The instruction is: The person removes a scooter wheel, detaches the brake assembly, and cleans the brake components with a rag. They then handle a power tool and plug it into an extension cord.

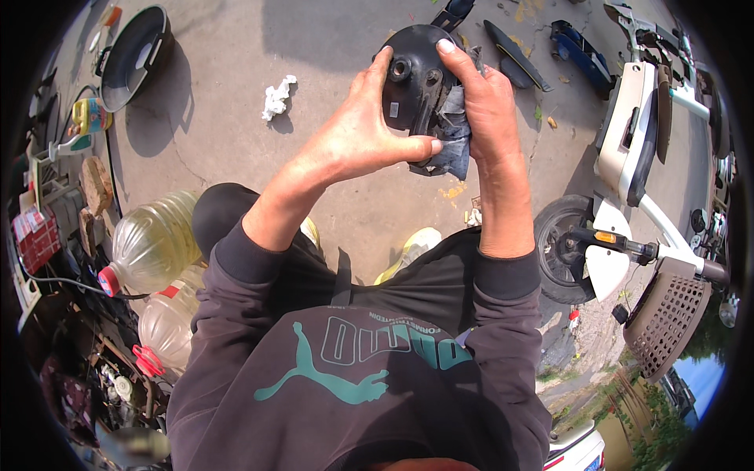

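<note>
Black round cover [412, 74] sits up in front of my chest over the concrete ground [228, 102] — my left hand [357, 137] clamps its edge, my right hand [487, 102] presses a dark rag [455, 133] against it. From the head view, a slick rag could let it twist loose — and drop.
</note>
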Action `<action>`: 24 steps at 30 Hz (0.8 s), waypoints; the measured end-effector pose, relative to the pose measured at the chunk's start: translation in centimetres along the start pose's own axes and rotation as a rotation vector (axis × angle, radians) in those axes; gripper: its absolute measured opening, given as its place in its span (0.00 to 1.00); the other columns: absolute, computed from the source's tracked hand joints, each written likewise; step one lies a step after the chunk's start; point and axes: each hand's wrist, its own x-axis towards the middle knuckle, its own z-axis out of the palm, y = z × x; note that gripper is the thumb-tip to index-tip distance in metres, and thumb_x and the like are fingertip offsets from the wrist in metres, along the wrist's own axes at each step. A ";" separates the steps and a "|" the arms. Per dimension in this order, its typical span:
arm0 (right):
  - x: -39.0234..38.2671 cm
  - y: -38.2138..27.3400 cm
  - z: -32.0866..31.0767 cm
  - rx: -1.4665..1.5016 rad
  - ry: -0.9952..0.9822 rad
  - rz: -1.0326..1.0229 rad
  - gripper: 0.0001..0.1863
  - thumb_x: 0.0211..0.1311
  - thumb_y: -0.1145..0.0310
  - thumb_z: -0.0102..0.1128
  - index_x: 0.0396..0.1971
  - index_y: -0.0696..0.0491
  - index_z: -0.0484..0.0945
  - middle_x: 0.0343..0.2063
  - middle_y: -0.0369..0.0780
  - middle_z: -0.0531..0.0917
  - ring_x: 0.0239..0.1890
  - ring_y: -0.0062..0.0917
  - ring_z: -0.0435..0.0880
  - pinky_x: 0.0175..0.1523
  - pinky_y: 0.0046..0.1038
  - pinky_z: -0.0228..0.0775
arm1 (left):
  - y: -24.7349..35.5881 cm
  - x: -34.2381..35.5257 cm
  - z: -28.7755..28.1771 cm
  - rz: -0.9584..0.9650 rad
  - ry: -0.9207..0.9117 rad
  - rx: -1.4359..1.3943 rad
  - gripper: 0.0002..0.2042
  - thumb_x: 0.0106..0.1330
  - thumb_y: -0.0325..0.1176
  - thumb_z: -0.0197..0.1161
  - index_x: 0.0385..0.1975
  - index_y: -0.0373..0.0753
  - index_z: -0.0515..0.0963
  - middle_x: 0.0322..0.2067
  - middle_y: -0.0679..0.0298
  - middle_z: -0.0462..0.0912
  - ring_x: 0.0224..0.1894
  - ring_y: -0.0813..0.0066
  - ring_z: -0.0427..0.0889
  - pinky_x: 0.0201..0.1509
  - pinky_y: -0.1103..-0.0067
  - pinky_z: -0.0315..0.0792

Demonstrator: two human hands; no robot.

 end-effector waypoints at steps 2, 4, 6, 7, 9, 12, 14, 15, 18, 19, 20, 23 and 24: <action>0.2 -0.4 -0.3 -0.012 -0.008 -0.001 0.22 0.65 0.53 0.71 0.38 0.60 0.87 0.30 0.36 0.88 0.28 0.16 0.85 0.35 0.22 0.78 | -0.2 0.3 -0.1 0.031 0.006 -0.016 0.62 0.48 0.45 0.82 0.76 0.23 0.45 0.68 0.38 0.66 0.71 0.50 0.69 0.74 0.64 0.64; 0.2 -0.9 -0.8 -0.057 -0.028 -0.002 0.23 0.64 0.51 0.72 0.38 0.60 0.87 0.30 0.36 0.88 0.28 0.16 0.85 0.35 0.21 0.77 | -0.1 0.4 -0.3 0.057 0.000 -0.051 0.60 0.49 0.44 0.82 0.76 0.24 0.48 0.67 0.40 0.68 0.68 0.53 0.72 0.72 0.66 0.68; 0.3 -1.5 -1.4 -0.140 -0.070 -0.003 0.23 0.64 0.50 0.72 0.38 0.60 0.87 0.29 0.36 0.88 0.28 0.16 0.84 0.34 0.21 0.77 | 0.3 0.3 -0.8 0.078 -0.006 -0.107 0.58 0.48 0.43 0.82 0.76 0.26 0.52 0.66 0.43 0.71 0.67 0.56 0.74 0.70 0.68 0.70; 0.5 -1.8 -1.8 -0.174 -0.095 0.033 0.24 0.63 0.49 0.72 0.41 0.59 0.87 0.33 0.36 0.88 0.32 0.16 0.85 0.38 0.21 0.77 | 0.1 0.4 -1.0 0.068 -0.003 -0.100 0.58 0.48 0.43 0.82 0.76 0.26 0.53 0.66 0.43 0.71 0.67 0.56 0.74 0.71 0.67 0.70; 0.3 -2.1 -2.1 -0.158 -0.211 0.052 0.24 0.63 0.51 0.73 0.44 0.58 0.86 0.35 0.36 0.88 0.35 0.16 0.85 0.42 0.21 0.77 | 0.1 0.5 -1.3 0.045 -0.001 -0.077 0.57 0.48 0.43 0.82 0.75 0.27 0.55 0.66 0.44 0.71 0.68 0.57 0.73 0.72 0.67 0.68; -0.4 -2.2 -1.8 -0.066 -0.313 0.066 0.21 0.61 0.57 0.75 0.47 0.57 0.84 0.40 0.36 0.87 0.40 0.17 0.85 0.47 0.22 0.76 | -0.3 0.6 -1.2 0.098 0.044 0.032 0.57 0.48 0.46 0.82 0.76 0.28 0.56 0.66 0.42 0.71 0.69 0.55 0.72 0.73 0.66 0.66; -0.3 -1.8 -1.8 -0.022 -0.300 0.088 0.19 0.61 0.60 0.75 0.46 0.57 0.85 0.39 0.36 0.87 0.40 0.17 0.85 0.46 0.23 0.77 | 0.3 0.6 -1.4 0.091 0.037 0.065 0.60 0.46 0.50 0.83 0.76 0.27 0.55 0.68 0.40 0.68 0.71 0.52 0.69 0.75 0.64 0.63; -0.1 -1.1 -1.8 -0.043 -0.260 0.050 0.18 0.62 0.60 0.74 0.45 0.57 0.85 0.38 0.36 0.88 0.37 0.17 0.86 0.44 0.23 0.78 | 0.5 0.7 -1.4 0.088 0.033 0.080 0.61 0.46 0.53 0.83 0.76 0.26 0.54 0.68 0.39 0.67 0.73 0.50 0.67 0.76 0.63 0.61; 0.1 -1.2 -1.6 -0.014 -0.228 0.083 0.17 0.63 0.61 0.74 0.45 0.57 0.85 0.36 0.36 0.88 0.34 0.17 0.86 0.41 0.23 0.78 | 0.4 0.5 -1.0 0.078 -0.006 0.062 0.66 0.43 0.59 0.84 0.76 0.25 0.51 0.71 0.36 0.62 0.76 0.45 0.61 0.79 0.61 0.57; -0.1 -1.1 -1.4 0.005 -0.215 0.082 0.17 0.63 0.61 0.73 0.44 0.58 0.85 0.35 0.35 0.87 0.33 0.17 0.86 0.39 0.23 0.79 | 0.2 0.5 -0.8 0.087 -0.025 0.039 0.69 0.41 0.61 0.84 0.76 0.24 0.49 0.73 0.36 0.57 0.78 0.44 0.56 0.80 0.59 0.52; 0.0 -1.0 -1.4 -0.002 -0.204 0.071 0.17 0.63 0.61 0.73 0.44 0.58 0.85 0.35 0.35 0.87 0.33 0.17 0.86 0.39 0.23 0.79 | -0.2 0.6 -0.6 0.112 -0.018 0.057 0.71 0.39 0.63 0.84 0.75 0.22 0.49 0.72 0.34 0.57 0.76 0.43 0.58 0.79 0.60 0.55; 0.1 -0.5 -1.2 -0.007 -0.178 0.043 0.17 0.63 0.61 0.73 0.44 0.58 0.85 0.35 0.35 0.87 0.33 0.17 0.86 0.40 0.22 0.79 | -0.9 0.6 -0.3 0.149 -0.020 0.065 0.72 0.38 0.64 0.84 0.75 0.20 0.48 0.71 0.32 0.58 0.75 0.42 0.61 0.78 0.62 0.58; 0.0 -0.4 -1.2 0.001 -0.176 0.036 0.17 0.63 0.60 0.73 0.44 0.58 0.85 0.35 0.35 0.87 0.33 0.17 0.85 0.40 0.22 0.79 | -0.9 0.6 -0.3 0.135 -0.035 0.035 0.70 0.41 0.60 0.84 0.75 0.22 0.48 0.71 0.34 0.59 0.76 0.44 0.59 0.79 0.62 0.55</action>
